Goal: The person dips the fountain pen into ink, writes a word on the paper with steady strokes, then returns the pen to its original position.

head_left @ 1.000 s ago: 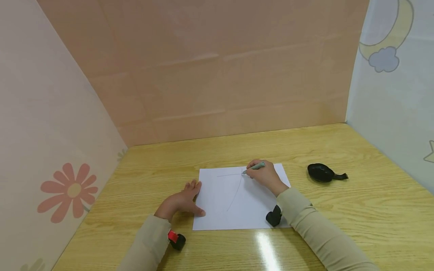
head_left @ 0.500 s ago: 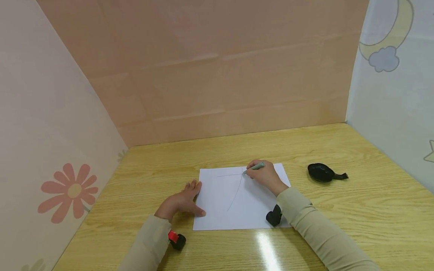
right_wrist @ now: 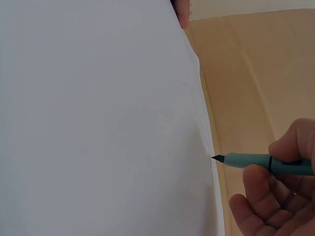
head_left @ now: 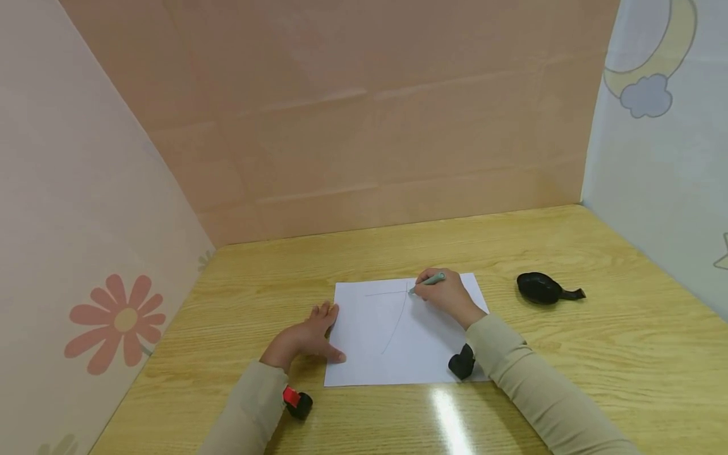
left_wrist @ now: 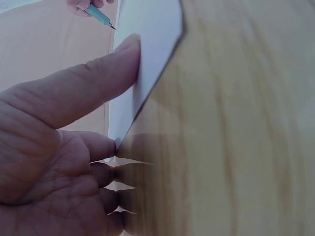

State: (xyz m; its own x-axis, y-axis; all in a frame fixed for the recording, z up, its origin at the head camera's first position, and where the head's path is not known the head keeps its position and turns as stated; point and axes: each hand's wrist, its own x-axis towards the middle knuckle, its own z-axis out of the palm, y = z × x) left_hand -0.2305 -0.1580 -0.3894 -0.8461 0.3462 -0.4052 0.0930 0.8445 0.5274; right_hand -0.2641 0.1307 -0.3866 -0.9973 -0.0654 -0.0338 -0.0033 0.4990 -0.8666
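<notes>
A white sheet of paper [head_left: 364, 335] lies on the wooden table, bearing a short, nearly level line and a long curved line that cross near its top. My right hand [head_left: 446, 294] pinches a green fountain pen [right_wrist: 246, 160] between thumb and fingers. Its dark nib points at the paper beside the crossing; whether it touches I cannot tell. At the sheet's left side rests my left hand [head_left: 309, 335], fingers spread. Its thumb [left_wrist: 118, 66] lies on the paper, and the other fingertips are at the left edge.
A black object [head_left: 540, 289] with a rounded body and short handle lies right of the paper. Small black wrist cameras [head_left: 462, 363] hang by both sleeves. Pale printed walls [head_left: 654, 164] stand left and right, with a tan panel [head_left: 370, 126] behind the table [head_left: 256, 272].
</notes>
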